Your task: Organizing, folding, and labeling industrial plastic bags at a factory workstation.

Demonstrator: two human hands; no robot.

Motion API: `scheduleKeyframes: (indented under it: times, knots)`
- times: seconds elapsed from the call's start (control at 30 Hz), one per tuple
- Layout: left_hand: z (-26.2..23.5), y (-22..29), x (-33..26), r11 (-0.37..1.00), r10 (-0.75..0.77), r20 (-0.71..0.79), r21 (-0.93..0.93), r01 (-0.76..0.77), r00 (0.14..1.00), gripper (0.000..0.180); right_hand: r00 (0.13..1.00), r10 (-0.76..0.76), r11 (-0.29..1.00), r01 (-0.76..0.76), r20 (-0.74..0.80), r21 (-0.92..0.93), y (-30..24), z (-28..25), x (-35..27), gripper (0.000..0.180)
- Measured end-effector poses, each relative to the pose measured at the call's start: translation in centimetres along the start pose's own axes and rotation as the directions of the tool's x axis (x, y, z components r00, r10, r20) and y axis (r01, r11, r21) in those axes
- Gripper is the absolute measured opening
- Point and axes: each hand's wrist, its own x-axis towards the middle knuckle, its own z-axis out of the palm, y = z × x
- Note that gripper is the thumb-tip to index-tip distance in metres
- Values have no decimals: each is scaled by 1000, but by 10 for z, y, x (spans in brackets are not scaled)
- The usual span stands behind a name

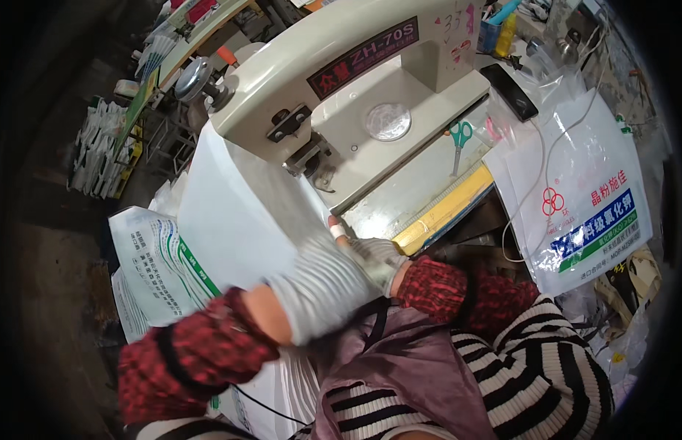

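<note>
A large white woven bag panel (238,213) rises under the head of a cream industrial sewing machine (275,66). My left hand (322,290), in a light grey knit glove, is smeared by motion in front of the panel's lower right edge; its fingers are hidden. Close beside it, my gloved right hand (377,257) is by the near end of the machine bed (377,209). A bare fingertip with a white wrap (336,227) pokes out just below the needle area (322,176); I cannot tell which hand it belongs to. Whether either hand grips the panel is hidden.
Green-handled scissors (460,139) lie on the bed, near a yellow strip (451,209) along its front. A black phone-like object (509,92) rests at the bed's right end. Printed white bags (575,198) hang at right; a stack of printed bags (154,264) stands at left.
</note>
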Motion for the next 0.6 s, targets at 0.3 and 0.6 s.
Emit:
scheduleKeyframes:
  times: [0.3, 0.6]
  knots:
    - [33, 15, -7, 935, -15, -196, -350, -55, 981, 20, 994, -100, 652, 30, -48, -758, -39, -20, 46, 50]
    - [175, 38, 74, -488, -728, 86, -762, -425, 681, 20, 993, -113, 916, 118, 35, -383, -22, -23, 28, 65]
